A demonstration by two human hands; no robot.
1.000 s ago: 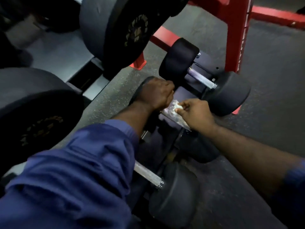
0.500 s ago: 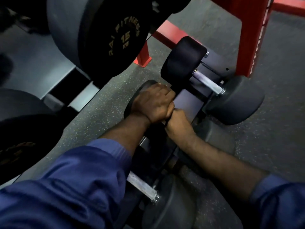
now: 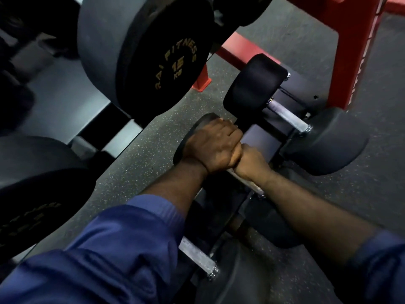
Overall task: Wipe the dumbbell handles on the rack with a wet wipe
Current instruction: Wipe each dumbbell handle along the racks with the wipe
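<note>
Steel, knurled and cylindrical: three dumbbell handles were counted on the low black metal rack [image 3: 259, 137]. The reference item was the middle steel handle [image 3: 254, 188], of which only a short bare stretch showed.

Hands, two:
- The left hand [image 3: 211, 148] had its fingers curled tight at the far end of the middle steel handle, knuckles up, against that dumbbell's round black rubber head [image 3: 192, 131].
- The right hand [image 3: 249, 164] was wrapped fully round the middle steel handle and touched the left hand.
- The wet wipe was hidden, and whether it lay inside the right fist could not be told.

Other handles, two:
- The far steel handle [image 3: 287, 116], beyond the middle one, lay bare and matt grey between two smooth black heads.
- The near steel handle [image 3: 197, 257], on the viewer's side of the middle one, was partly covered by a sleeve.

Large black dumbbell heads, two, both left of the middle handle:
- The upper large head [image 3: 164, 62] bore gold lettering, "FITNESS 15 KG".
- The lower large head [image 3: 32, 194] had blurred lettering.

Other items:
- Red painted steel frame [image 3: 355, 51], one, beyond and to the right.
- Speckled dark rubber floor [image 3: 153, 154], to the left.
- Blue fabric sleeves, two: left sleeve [image 3: 109, 260] and right sleeve [image 3: 383, 270].
</note>
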